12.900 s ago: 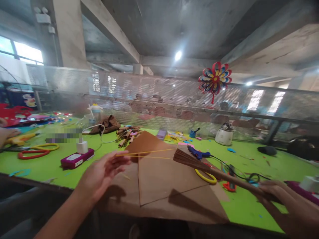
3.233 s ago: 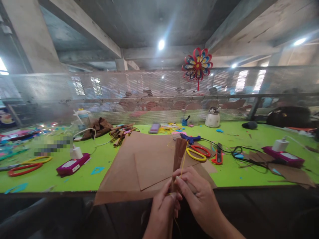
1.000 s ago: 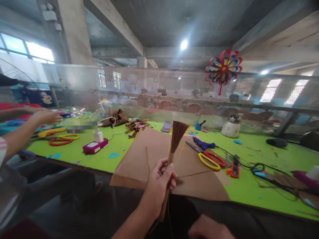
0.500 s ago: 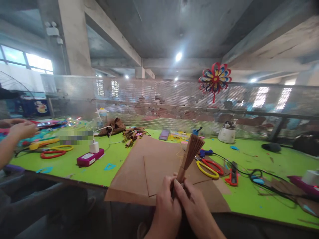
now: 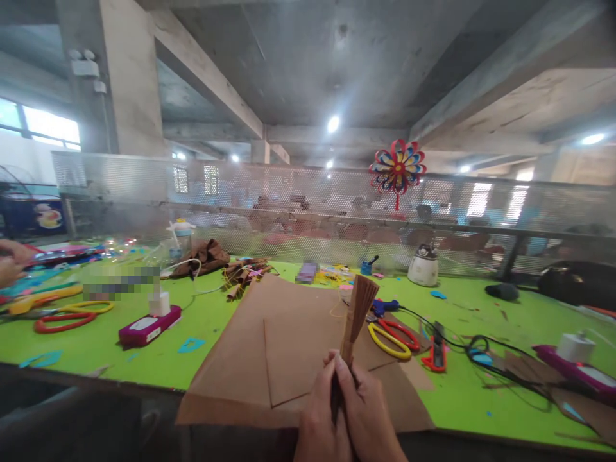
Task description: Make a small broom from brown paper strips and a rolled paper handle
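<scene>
Both of my hands come together at the bottom centre, around the narrow end of a brown paper bundle (image 5: 360, 308) whose pleated, fringed end fans out at the top. My left hand (image 5: 320, 410) wraps the lower stem from the left. From the right, my right hand (image 5: 363, 401) closes on the same stem, thumb laid along it. The stem's lower end is hidden in the palms. Beneath and behind them, large brown paper sheets (image 5: 226, 372) lie on the green table. Scissors (image 5: 392, 340) with red and yellow handles rest just right of the bundle.
Right of the scissors are a blue glue gun (image 5: 385, 307), a red utility knife (image 5: 436, 350) and black cable. Purple power strips (image 5: 150, 327) sit at both sides. Rolled brown paper pieces (image 5: 245, 274) lie behind. Another person's hand (image 5: 14, 260) shows at far left. A mesh panel (image 5: 289, 212) borders the table.
The view has shifted, moving the table things left and lower. The bundle stands more upright, still in both hands. The other person's hand and arm show less at the left edge.
</scene>
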`<state>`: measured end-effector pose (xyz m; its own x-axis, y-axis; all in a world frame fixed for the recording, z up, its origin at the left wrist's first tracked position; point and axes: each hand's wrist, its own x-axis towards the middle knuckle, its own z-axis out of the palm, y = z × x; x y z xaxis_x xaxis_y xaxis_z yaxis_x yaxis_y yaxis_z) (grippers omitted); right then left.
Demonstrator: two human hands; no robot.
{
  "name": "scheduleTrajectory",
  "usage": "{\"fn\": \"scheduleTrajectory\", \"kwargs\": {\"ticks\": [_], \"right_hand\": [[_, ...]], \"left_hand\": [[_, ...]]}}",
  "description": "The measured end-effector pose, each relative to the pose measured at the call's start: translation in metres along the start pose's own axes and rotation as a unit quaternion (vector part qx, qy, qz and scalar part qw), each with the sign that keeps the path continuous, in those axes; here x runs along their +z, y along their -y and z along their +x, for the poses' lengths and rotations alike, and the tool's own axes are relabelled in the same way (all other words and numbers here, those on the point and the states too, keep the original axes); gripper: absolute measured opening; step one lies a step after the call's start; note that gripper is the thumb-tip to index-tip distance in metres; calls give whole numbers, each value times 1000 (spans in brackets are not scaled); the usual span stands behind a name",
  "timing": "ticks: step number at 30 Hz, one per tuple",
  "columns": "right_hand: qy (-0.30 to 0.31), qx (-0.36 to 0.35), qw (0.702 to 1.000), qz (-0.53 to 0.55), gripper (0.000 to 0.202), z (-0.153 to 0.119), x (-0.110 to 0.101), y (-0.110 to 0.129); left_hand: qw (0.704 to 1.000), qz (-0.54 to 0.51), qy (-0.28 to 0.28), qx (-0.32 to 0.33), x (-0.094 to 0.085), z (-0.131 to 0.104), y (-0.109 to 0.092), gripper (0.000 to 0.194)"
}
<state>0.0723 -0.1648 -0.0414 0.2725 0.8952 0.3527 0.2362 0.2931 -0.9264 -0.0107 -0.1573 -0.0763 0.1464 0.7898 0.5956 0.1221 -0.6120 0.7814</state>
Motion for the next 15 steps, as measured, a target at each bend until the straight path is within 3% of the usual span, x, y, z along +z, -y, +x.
{"fn": "scheduleTrajectory", "kwargs": {"ticks": [9,15], "right_hand": [[7,52,997,59,51,1,-1,-2],[-15,79,992,97,53,-1,5,2]], "left_hand": [[998,48,-17,30,13,-10,25,46],[994,64,-54,75,16,-12,27,48]]}}
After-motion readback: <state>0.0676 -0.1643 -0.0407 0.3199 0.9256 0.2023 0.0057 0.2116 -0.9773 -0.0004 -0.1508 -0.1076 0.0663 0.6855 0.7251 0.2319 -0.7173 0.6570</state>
